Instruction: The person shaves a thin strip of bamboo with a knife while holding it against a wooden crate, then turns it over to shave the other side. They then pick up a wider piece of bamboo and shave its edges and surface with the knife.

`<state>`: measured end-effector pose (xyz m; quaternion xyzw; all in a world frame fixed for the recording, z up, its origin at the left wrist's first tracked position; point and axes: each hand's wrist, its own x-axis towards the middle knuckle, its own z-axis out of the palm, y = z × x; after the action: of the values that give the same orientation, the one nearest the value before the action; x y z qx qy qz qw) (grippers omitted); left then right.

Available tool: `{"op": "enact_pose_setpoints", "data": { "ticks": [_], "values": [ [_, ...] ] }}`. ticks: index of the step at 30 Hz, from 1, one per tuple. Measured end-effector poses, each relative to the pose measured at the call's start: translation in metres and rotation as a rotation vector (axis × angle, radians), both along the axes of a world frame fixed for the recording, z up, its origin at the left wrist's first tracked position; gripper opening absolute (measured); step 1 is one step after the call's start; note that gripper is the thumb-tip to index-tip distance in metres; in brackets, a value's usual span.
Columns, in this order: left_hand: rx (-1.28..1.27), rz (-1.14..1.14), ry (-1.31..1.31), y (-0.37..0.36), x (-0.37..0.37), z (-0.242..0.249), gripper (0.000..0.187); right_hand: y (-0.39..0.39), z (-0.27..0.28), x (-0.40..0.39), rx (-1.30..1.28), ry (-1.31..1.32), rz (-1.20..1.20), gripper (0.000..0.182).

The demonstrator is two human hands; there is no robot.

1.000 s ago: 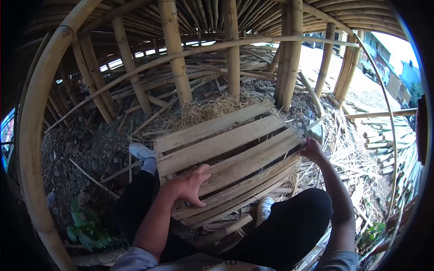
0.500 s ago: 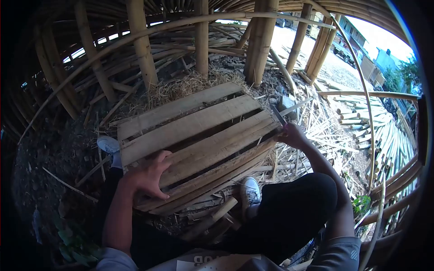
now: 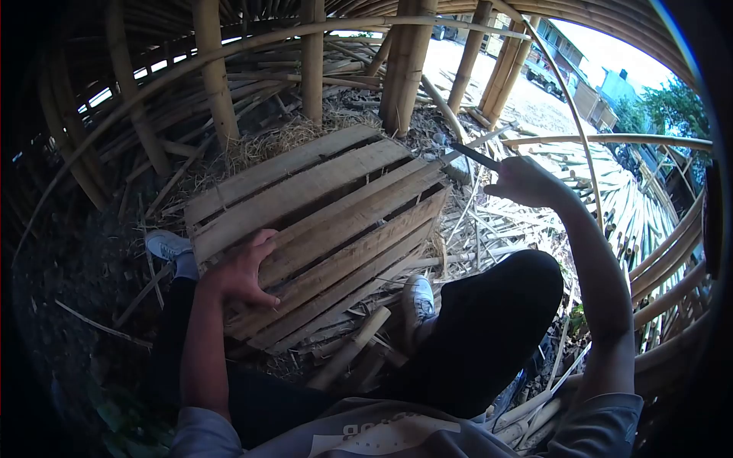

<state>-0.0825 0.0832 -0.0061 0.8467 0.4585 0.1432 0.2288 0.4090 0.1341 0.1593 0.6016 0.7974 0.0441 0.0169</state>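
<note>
A wooden slatted crate (image 3: 336, 195) lies in front of me between my shoes, its slats running diagonally with dark gaps between them. My left hand (image 3: 246, 269) rests on its near left part, thumb and fingers spread wide across a slat. Held up past the crate's right end, my right hand (image 3: 525, 182) is closed around a knife (image 3: 475, 156). The dark blade points left, toward the far right corner of the crate, and the handle is mostly hidden in my fingers. A pale bamboo strip (image 3: 492, 136) lies just beyond the blade.
Bamboo posts (image 3: 311, 65) and stacked poles stand behind the crate. Cut bamboo pieces (image 3: 634, 206) are heaped at the right. Straw (image 3: 286, 145) and split strips litter the ground. A short bamboo piece (image 3: 351, 347) lies by my right shoe (image 3: 418, 301).
My right hand has risen from the crate's right edge, moving up and away with the knife. The crate now tilts slightly, showing more of its near side. My left hand stays on it.
</note>
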Motion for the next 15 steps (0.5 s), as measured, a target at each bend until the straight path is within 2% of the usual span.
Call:
{"op": "enact_pose_setpoints", "data": {
  "ticks": [3, 4, 9, 13, 15],
  "values": [
    [-0.003, -0.002, 0.004, 0.001, 0.002, 0.006, 0.111, -0.042, 0.023, -0.033, -0.058, 0.041, 0.030, 0.051],
    [-0.030, 0.000, -0.003, 0.001, 0.003, 0.005, 0.110, -0.048, 0.029, -0.046, -0.087, -0.099, 0.030, 0.055],
    [-0.004, -0.004, -0.055, 0.005, -0.001, 0.000, 0.111, -0.049, 0.023, -0.078, -0.075, 0.151, 0.241, 0.052],
    [-0.005, -0.009, -0.070, 0.008, 0.000, -0.002, 0.113, -0.044, 0.008, -0.061, -0.038, 0.237, 0.299, 0.051],
    [-0.008, -0.017, -0.028, 0.008, 0.001, 0.003, 0.112, -0.049, 0.007, -0.042, -0.052, 0.188, 0.268, 0.050]
  ]
}}
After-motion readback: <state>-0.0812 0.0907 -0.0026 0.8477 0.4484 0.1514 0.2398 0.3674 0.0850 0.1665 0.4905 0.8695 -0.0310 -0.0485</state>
